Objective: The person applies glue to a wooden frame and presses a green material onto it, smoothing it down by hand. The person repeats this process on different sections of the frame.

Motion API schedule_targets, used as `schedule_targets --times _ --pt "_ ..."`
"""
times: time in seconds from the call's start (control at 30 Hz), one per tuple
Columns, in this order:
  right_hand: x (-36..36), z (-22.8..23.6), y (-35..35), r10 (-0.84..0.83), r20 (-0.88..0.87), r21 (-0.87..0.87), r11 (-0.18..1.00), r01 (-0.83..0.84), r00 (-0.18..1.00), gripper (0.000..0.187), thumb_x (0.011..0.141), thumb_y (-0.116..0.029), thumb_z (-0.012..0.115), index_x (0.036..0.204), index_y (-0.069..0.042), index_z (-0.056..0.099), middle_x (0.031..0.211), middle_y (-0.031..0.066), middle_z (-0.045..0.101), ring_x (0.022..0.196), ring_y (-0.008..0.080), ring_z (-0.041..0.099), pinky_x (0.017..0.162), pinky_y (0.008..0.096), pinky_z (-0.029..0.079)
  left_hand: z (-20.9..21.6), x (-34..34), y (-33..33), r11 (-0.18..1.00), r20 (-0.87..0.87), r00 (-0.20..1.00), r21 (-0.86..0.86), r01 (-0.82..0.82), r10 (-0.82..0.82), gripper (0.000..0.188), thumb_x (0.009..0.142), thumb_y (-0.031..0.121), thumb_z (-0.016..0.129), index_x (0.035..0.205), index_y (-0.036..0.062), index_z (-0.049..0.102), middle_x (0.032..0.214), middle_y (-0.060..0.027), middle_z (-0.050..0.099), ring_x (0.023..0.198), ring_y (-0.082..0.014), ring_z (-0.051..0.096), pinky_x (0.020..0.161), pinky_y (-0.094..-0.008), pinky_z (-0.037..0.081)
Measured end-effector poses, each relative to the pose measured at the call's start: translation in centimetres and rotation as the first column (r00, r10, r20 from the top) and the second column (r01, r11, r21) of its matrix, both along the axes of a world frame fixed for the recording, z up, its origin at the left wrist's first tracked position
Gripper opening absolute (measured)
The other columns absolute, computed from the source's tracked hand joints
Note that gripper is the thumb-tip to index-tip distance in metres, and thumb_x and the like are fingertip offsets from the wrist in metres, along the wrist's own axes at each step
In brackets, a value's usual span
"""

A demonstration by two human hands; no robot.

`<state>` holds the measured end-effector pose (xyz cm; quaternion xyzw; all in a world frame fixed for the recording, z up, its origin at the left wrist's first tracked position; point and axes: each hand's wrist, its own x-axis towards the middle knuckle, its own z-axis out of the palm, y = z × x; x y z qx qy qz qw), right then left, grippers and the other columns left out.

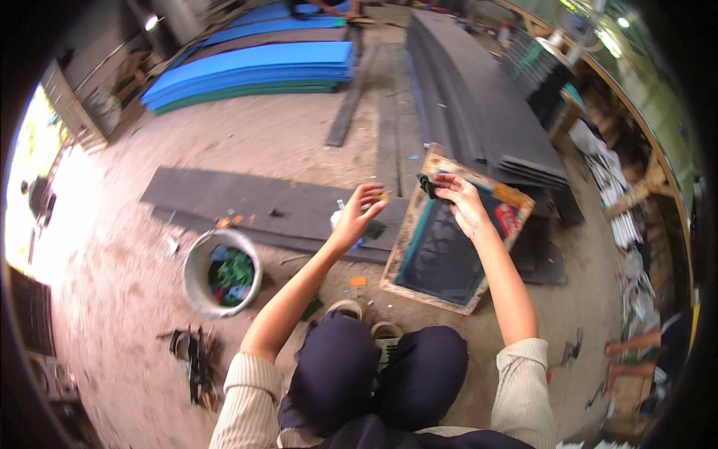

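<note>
My right hand (462, 203) pinches a crumpled dark green scrap of cloth (428, 186) above the upper part of a wood-framed mesh screen (428, 258). The screen lies tilted, with one end on dark sheets. My left hand (362, 212) is raised to the left of the screen, its fingers loosely bent and apart. A small yellowish spot shows by its fingertips; I cannot tell whether it is touched. Behind that hand are a small white bottle-like thing (336, 218) and a dark green scrap (373, 230) on a long dark board (224, 196). A red object (506, 219) rests at the screen's right side.
A whitish bucket (191, 278) with green and blue scraps stands to the left. Stacked dark sheets (479, 90) lie at the far right, blue sheets (254, 63) at the far left. Sandals (196, 367) are on the floor. Other people's limbs (632, 367) show at the right.
</note>
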<state>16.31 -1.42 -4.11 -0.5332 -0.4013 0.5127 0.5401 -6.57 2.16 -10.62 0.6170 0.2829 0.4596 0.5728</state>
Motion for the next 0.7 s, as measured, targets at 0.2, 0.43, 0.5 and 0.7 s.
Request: schedule_targets --times 0.2,0.43,0.5,0.7 --pt "-11.4 -4.5 4.1 0.349 0.268 -0.008 0.933 -0.36 0.898 0.024 0.073 0.003 0.063 0.096 0.0 0.059 0.094 0.0075 0.062 0.091 0.0152 0.058 0.08 0.0267 0.046 -0.7 -7.6 1.1 0.998 -0.133 0.99 -0.001 -0.056 0.056 0.033 0.078 0.015 0.066 0.107 0.0031 0.054 0.097 -0.0068 0.059 0.093 -0.015 0.056 0.081 -0.0289 0.045" --pt "-17.0 -15.1 6.7 0.28 0.845 0.022 0.832 -0.554 0.455 0.018 0.066 0.002 0.063 0.082 -0.002 0.057 0.08 0.0111 0.058 0.085 0.0274 0.056 0.076 0.037 0.045 -11.3 -11.1 0.8 0.865 -0.394 0.806 -0.051 -0.498 0.441 0.017 0.074 0.006 0.067 0.089 0.0016 0.061 0.075 -0.0059 0.065 0.068 -0.0117 0.062 0.063 -0.0253 0.048" --pt "-17.7 -16.7 7.5 0.133 0.947 0.067 0.809 -0.584 0.293 0.009 0.071 -0.004 0.06 0.08 -0.005 0.057 0.08 0.0089 0.059 0.087 0.0253 0.053 0.077 0.0368 0.042 -13.8 -11.2 1.1 0.824 -0.425 0.748 -0.006 -0.566 0.51 0.019 0.075 0.008 0.066 0.091 0.0023 0.06 0.079 -0.0083 0.065 0.073 -0.018 0.063 0.067 -0.0279 0.049" --pt "-21.5 -20.3 12.0 -0.128 0.99 0.137 0.765 -0.629 0.06 0.013 0.077 -0.011 0.054 0.085 -0.005 0.062 0.089 0.0078 0.058 0.093 0.0234 0.051 0.078 0.0357 0.043 -17.5 -13.3 3.6 0.789 -0.604 0.565 0.188 -0.584 0.562 0.032 0.073 0.013 0.067 0.101 0.0039 0.056 0.104 -0.0152 0.058 0.096 -0.0346 0.055 0.084 -0.0409 0.044"
